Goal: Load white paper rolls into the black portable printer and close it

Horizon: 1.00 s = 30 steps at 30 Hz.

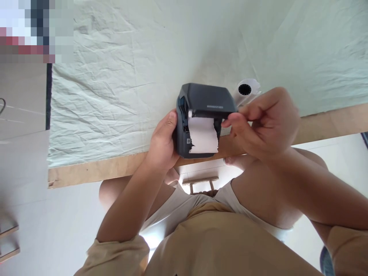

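Observation:
A small dark grey label or receipt printer (pixel 208 96) is held up at the table's near edge, its lid partly raised. From its mouth hangs a strip of white paper (pixel 203 136) with a ragged torn end. My left hand (pixel 163 140) is closed around the printer's left side, thumb on top and fingers hidden beneath. At the other side, my right hand (pixel 264 120) pinches the right front corner of the lid with thumb and forefinger. Just behind that hand lies a white paper roll (pixel 245 92) with a black core, partly covered by the fingers.
A wrinkled pale green cloth (pixel 109 88) covers the table, whose wooden front edge (pixel 94 170) shows bare. My legs are under this edge, with a wooden stool or rung (pixel 201 180) between them. Other wooden pieces (pixel 10 232) stand on the floor at left.

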Motion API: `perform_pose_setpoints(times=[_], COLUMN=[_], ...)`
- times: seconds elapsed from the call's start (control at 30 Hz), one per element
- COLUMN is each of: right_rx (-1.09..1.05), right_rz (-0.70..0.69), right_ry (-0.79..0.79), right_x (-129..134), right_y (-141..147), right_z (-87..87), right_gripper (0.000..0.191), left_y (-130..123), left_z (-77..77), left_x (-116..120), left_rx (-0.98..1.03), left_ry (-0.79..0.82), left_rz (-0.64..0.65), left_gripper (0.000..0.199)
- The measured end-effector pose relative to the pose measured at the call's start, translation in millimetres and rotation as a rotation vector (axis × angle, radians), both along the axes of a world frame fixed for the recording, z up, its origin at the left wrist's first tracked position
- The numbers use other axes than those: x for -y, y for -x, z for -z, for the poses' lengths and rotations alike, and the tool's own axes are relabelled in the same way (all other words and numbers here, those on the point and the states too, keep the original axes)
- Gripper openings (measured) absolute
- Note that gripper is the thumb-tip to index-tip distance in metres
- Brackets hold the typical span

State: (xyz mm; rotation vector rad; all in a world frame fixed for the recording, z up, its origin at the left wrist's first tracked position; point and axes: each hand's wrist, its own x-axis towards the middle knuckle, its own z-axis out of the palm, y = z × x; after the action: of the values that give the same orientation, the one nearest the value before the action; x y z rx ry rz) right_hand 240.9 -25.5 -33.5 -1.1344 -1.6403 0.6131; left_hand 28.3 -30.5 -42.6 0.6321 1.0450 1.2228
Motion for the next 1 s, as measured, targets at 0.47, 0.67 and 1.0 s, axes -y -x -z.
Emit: perform_pose_setpoints(times=[0.47,0.67,1.0], right_rx=[0.606,0.521,0.276], right_rz=[-0.116,-0.292,-0.111], right_ry=[-0.148,0.103,0.185], right_x=[-21.3,-30.2,-37.8], right_y=[8.1,6.2,-23.8], right_z=[-18.7,-27.0,-11.4], right_gripper=[0.004,0.020,0.030], left_y=[-3.3,1.3,1.0], left_z=[-3.4,-14.2,-13.6], left_x=[1.1,4.8,3.4], left_rx=[-0.050,-0.123,-0.095], left_ry=[0.015,-0.017,0.043], left_rz=[0.050,0.213,0.215], left_gripper=[0.046,0.046,0.048])
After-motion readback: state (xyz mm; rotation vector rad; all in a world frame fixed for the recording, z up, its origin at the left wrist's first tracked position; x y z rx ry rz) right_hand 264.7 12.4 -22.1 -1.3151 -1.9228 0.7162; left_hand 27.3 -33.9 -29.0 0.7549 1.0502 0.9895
